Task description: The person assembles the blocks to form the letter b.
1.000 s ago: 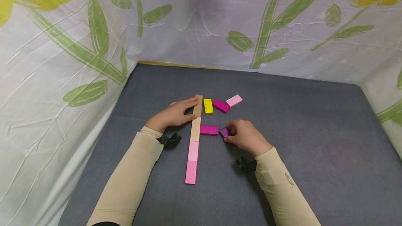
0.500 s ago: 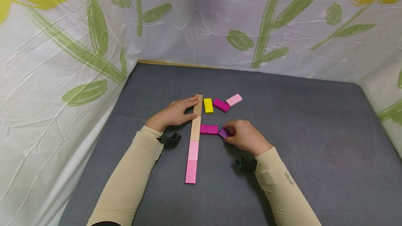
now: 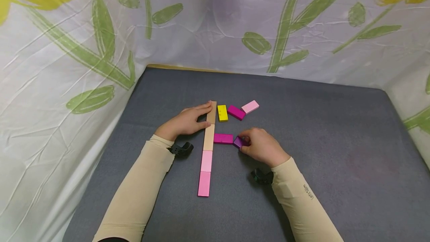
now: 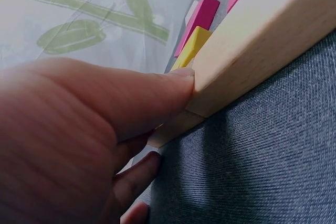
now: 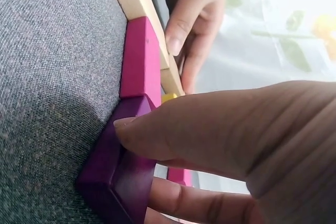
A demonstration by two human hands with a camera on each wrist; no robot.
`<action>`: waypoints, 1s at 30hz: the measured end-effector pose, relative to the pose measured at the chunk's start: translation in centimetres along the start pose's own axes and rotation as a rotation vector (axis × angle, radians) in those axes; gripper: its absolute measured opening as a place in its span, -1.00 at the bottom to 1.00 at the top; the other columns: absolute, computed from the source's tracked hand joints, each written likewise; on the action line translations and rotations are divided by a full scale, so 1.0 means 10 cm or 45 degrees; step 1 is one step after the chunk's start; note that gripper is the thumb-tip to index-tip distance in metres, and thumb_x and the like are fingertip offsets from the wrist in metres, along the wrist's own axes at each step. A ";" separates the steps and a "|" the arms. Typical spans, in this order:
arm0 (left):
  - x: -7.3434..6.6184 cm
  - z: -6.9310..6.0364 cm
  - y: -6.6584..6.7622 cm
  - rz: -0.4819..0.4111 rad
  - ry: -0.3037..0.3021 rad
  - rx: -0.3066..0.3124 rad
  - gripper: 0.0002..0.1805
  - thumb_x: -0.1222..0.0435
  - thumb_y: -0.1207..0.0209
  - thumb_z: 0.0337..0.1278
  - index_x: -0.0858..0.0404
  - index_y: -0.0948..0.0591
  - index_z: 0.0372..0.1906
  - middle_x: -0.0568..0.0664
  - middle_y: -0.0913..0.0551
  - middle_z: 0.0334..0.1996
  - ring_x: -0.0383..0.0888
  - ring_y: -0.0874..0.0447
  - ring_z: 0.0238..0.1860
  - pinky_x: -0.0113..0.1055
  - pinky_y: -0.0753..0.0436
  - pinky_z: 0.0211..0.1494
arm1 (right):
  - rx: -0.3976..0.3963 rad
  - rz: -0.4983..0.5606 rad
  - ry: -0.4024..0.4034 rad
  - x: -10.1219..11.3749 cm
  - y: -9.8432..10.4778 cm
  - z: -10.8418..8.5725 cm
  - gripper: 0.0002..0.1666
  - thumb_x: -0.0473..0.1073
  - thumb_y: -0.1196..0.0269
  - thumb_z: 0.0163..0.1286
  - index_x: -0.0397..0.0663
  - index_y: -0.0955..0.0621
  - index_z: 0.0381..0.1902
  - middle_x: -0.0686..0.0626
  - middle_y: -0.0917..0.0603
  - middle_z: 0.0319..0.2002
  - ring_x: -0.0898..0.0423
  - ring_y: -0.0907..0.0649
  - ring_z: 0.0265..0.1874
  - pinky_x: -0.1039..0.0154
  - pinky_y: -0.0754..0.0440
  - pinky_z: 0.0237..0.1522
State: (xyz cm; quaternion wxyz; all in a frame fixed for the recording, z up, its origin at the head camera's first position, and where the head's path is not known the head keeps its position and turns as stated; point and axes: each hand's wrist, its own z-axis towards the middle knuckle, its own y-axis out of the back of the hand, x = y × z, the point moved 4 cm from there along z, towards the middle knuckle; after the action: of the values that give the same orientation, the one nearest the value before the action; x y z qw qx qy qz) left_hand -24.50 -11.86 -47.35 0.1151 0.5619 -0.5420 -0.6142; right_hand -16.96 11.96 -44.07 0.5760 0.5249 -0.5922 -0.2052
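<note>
Two plain wooden blocks (image 3: 208,137) and two pink blocks (image 3: 204,184) lie end to end in a straight row. My left hand (image 3: 188,122) rests along the row's far part, its fingers near the far end and its thumb against the side of the wood. A magenta block (image 3: 223,138) extends rightward from the row at about a right angle. At that block's right end, my right hand (image 3: 263,146) pinches a purple block (image 3: 239,142) between thumb and fingers. In the right wrist view the purple block (image 5: 100,161) meets the magenta block (image 5: 140,61) at an angle.
Beyond the magenta block, a yellow block (image 3: 223,113), a second magenta block (image 3: 236,112) and a light pink block (image 3: 250,106) lie on the grey cloth-covered table (image 3: 319,130). White curtains with painted flowers (image 3: 215,29) hang around the table's back and sides.
Over the last second my right hand has shifted the purple block slightly left, closing the small gap to the magenta block's end. My left hand has stayed in place.
</note>
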 end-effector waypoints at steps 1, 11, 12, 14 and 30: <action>0.00 0.00 0.00 0.003 0.001 0.001 -0.21 0.08 -0.19 0.53 0.17 -0.17 0.67 -0.05 -0.01 0.71 0.03 -0.02 0.69 0.19 0.01 0.67 | -0.003 -0.005 0.001 0.00 0.00 0.00 -0.58 -0.22 -0.46 0.29 -0.17 -0.77 0.11 -0.05 -0.72 -0.26 0.06 -0.59 -0.32 0.15 -0.63 -0.25; 0.02 0.02 -0.01 0.002 0.001 0.002 -0.21 0.08 -0.20 0.53 0.17 -0.17 0.67 -0.05 -0.01 0.71 0.03 -0.02 0.69 0.19 0.00 0.67 | -0.009 -0.020 0.022 0.01 0.00 -0.01 -0.56 -0.22 -0.45 0.29 -0.18 -0.76 0.14 -0.07 -0.71 -0.23 0.05 -0.59 -0.30 0.14 -0.63 -0.24; 0.01 0.02 -0.01 0.006 0.000 0.003 -0.21 0.08 -0.20 0.53 0.17 -0.17 0.67 -0.05 -0.02 0.71 0.03 -0.02 0.69 0.19 0.00 0.67 | -0.008 -0.020 0.026 0.01 0.00 -0.01 -0.55 -0.22 -0.45 0.29 -0.19 -0.76 0.14 -0.06 -0.71 -0.23 0.06 -0.59 -0.30 0.15 -0.63 -0.24; 0.01 0.01 -0.01 0.014 0.001 0.005 -0.21 0.08 -0.19 0.53 0.18 -0.17 0.67 -0.04 -0.02 0.71 0.03 -0.03 0.69 0.19 0.00 0.67 | -0.007 -0.019 0.032 0.01 0.00 -0.01 -0.55 -0.23 -0.45 0.29 -0.19 -0.76 0.14 -0.06 -0.70 -0.23 0.06 -0.59 -0.30 0.16 -0.62 -0.25; 0.01 0.01 -0.01 -0.006 0.004 0.013 -0.22 0.07 -0.18 0.54 0.16 -0.16 0.67 -0.06 0.00 0.71 0.01 0.00 0.69 0.19 0.01 0.68 | -0.011 0.131 0.040 -0.14 0.07 0.02 -0.55 -0.14 -0.30 0.52 -0.28 -0.68 0.24 -0.14 -0.78 -0.10 0.03 -0.71 -0.18 0.00 -0.73 -0.03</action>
State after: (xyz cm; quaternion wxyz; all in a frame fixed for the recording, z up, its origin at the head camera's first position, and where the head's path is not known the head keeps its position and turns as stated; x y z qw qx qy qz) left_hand -24.58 -11.88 -47.48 0.1116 0.5646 -0.5435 -0.6110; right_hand -17.76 13.38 -44.19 0.5973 0.4944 -0.6083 -0.1696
